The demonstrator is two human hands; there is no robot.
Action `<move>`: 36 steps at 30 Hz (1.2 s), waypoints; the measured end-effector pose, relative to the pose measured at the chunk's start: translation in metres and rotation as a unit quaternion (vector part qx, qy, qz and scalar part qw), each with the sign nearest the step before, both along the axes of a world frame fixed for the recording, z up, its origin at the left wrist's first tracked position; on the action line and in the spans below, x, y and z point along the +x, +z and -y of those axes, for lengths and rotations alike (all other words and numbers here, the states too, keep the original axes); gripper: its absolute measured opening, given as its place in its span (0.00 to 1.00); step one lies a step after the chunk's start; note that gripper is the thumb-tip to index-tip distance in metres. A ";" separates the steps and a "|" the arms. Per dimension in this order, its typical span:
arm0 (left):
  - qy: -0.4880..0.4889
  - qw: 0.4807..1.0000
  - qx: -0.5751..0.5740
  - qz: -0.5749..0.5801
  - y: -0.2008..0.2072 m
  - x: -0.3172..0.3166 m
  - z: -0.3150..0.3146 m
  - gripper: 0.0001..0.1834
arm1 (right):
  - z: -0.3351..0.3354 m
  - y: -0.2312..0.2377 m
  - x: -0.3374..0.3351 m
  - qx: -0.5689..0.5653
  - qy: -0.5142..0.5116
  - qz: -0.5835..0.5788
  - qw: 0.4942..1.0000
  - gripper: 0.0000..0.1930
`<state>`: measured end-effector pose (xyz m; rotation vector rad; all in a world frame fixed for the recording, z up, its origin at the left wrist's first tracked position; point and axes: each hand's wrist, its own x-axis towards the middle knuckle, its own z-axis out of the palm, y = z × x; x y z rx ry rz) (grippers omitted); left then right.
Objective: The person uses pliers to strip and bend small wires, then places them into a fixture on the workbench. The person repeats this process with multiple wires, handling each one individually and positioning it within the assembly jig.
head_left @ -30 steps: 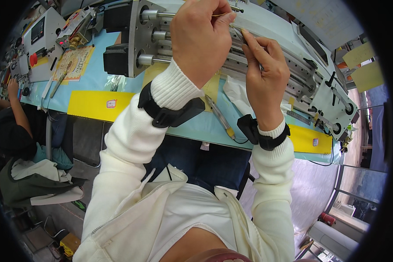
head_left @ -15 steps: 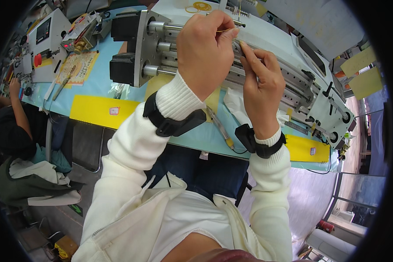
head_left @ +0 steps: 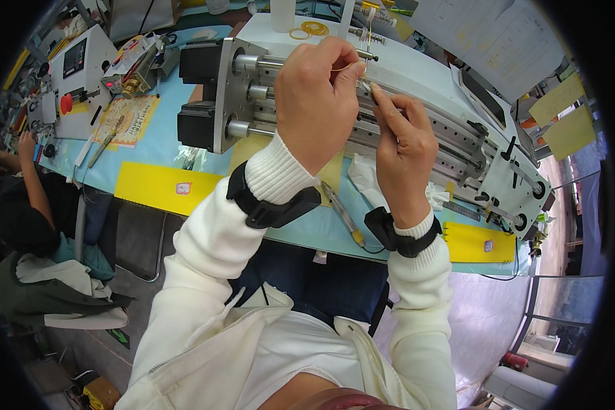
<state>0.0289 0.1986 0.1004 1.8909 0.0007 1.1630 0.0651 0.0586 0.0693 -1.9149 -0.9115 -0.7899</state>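
Both my hands are raised over a long metal machine [head_left: 256, 92] with steel rods, rails and black motors at its left end. My left hand [head_left: 318, 102] is closed in a pinch, and a thin yellow strand [head_left: 344, 67] runs at its thumb and index finger. Just right of it, my right hand [head_left: 404, 147] pinches a slim metal tool [head_left: 366, 89], its tip close to the left thumb. Fingers cover most of the tool, so its exact kind is unclear. A thin rod with a dark end [head_left: 367, 56] stands just beyond the fingertips.
Yellow rings [head_left: 314, 28] lie behind the machine. In front are a pen-like tool with a cable [head_left: 344, 213], crumpled white tissue [head_left: 366, 179], a steel ruler [head_left: 462, 210] and yellow sheets [head_left: 158, 189]. Another person's arm [head_left: 34, 171] reaches onto the bench at far left.
The view has shifted, so the bench sits slightly lower in the picture. Both hands stay close together at the same spot, still pinching; the right fingertips sit a little lower.
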 end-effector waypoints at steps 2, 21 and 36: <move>0.006 1.000 0.002 -0.011 -0.002 -0.002 -0.002 0.06 | 0.002 0.003 -0.003 0.023 0.010 -0.013 1.000 0.20; -0.147 0.983 0.100 -0.034 0.003 -0.072 0.054 0.10 | 0.180 -0.036 -0.052 0.174 -0.186 -0.112 0.960 0.15; -0.277 0.940 0.182 -0.081 -0.041 0.038 0.205 0.13 | 0.288 -0.057 -0.016 0.172 -0.229 -0.080 0.955 0.33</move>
